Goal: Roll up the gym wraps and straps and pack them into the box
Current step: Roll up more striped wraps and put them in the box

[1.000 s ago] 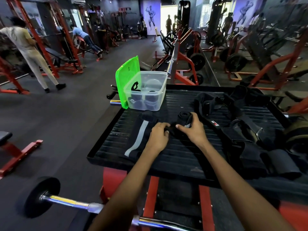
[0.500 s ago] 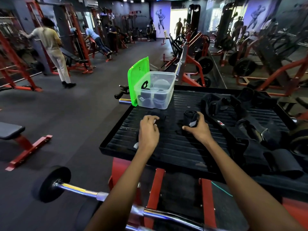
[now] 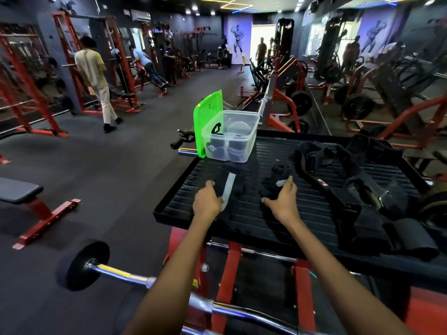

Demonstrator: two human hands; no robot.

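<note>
A black wrap with a grey stripe [image 3: 229,187] lies flat on the black ribbed platform [image 3: 266,221]. My left hand [image 3: 207,201] grips its near end, fingers curled. To its right lies a partly rolled black wrap [image 3: 278,170], roll at the far end. My right hand [image 3: 283,199] presses on its loose tail, thumb spread out to the left. The clear plastic box [image 3: 251,139] stands at the platform's far left corner with dark rolled wraps inside. Its green lid [image 3: 208,118] stands upright against its left side.
A tangled pile of black straps and belts [image 3: 350,180] covers the platform's right half. A barbell with a black plate [image 3: 82,264] crosses below, close to me. A bench [image 3: 19,192] stands at the left. People stand among the red racks at the far left.
My hands have moved apart. The left hand went from the rolled wrap to the grey-striped wrap. The right hand slid back from the roll onto its tail.
</note>
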